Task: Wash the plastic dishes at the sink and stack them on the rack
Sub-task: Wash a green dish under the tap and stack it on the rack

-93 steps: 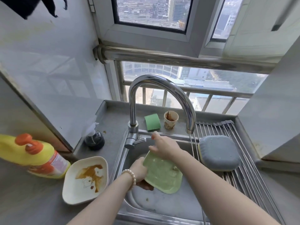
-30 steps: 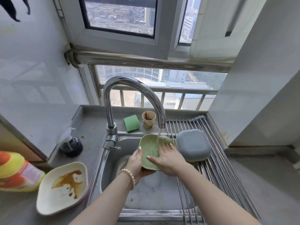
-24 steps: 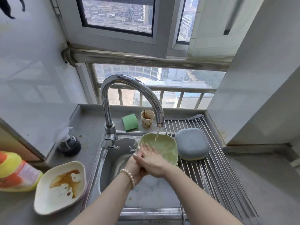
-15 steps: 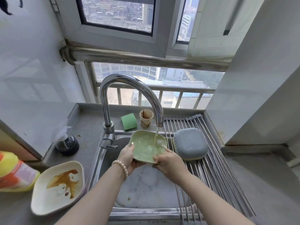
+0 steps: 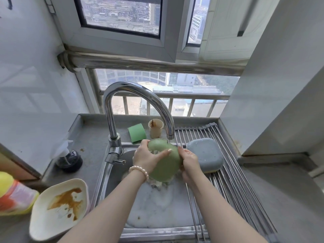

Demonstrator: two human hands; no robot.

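Over the sink point(image 5: 112, 181), under the tap's point(image 5: 138, 95) spout, the green plastic dish point(image 5: 166, 165) was turned underside up, so the step was probably rinsing its back; next it would need setting on the rack point(image 5: 233, 172) beside the blue dish point(image 5: 205, 153). The left hand point(image 5: 145, 158) held its left edge, fingers spread over the back, while the right hand point(image 5: 189, 162) gripped its right rim, fingers curled.

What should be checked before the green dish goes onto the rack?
1. Grip: left hand and right hand both hold the green dish: ok.
2. Rinse: tap runs onto its back: ok.
3. Inside clean: faces away: cannot tell.
4. Rack space: bare bars in front of the blue dish: ok.
5. Work left: white dish stained: not ok.
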